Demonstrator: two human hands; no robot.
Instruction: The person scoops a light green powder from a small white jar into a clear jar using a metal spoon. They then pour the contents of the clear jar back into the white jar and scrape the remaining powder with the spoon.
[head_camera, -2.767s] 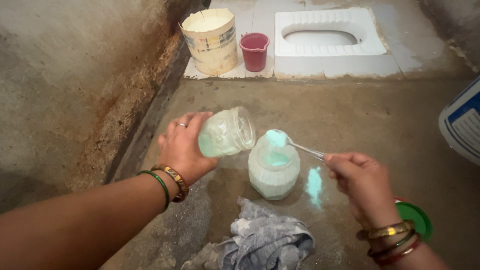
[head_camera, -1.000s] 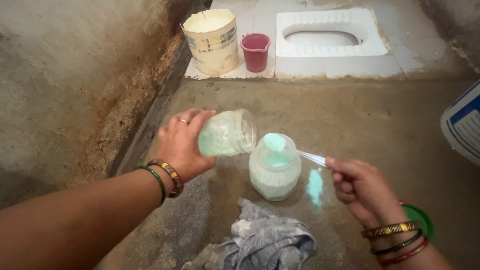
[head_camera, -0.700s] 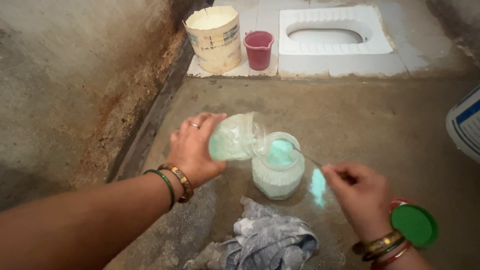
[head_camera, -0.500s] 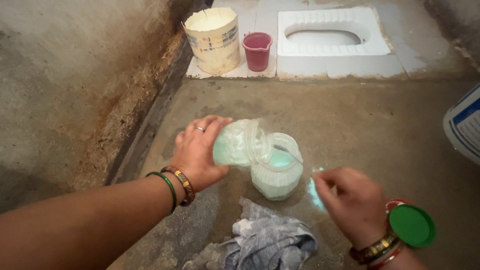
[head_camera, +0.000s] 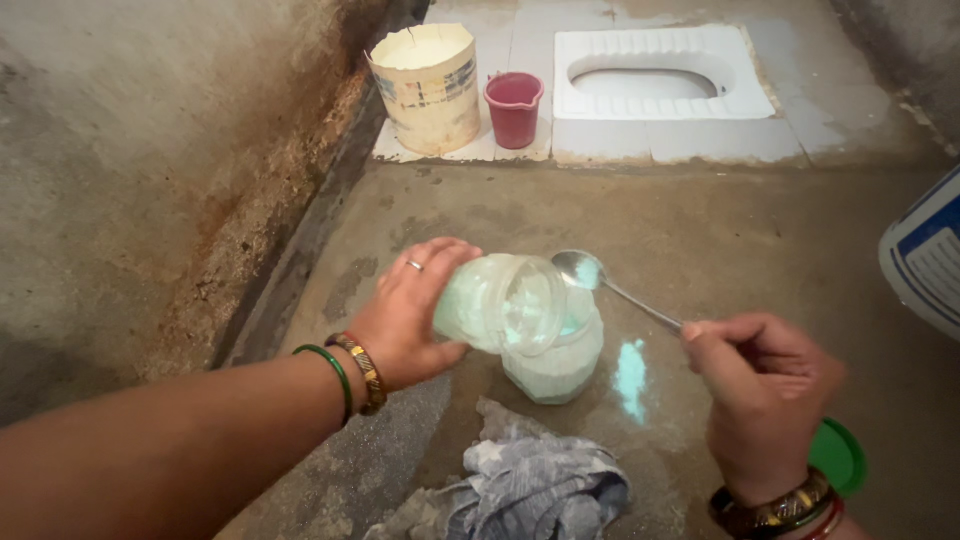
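Two jars (head_camera: 545, 345) between hands; rag (head_camera: 530, 485) near, bucket (head_camera: 428, 88) far.

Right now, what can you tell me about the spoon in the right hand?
The spoon looks like thin, shiny metal, with a slim straight handle and an oval bowl. The right hand pinches the handle's end; the bowl is raised behind the mouth of the tilted jar, above the standing jar, touching neither as far as the view shows. A little pale green powder clings inside the bowl, which is otherwise almost empty. It slants up and away from the hand.
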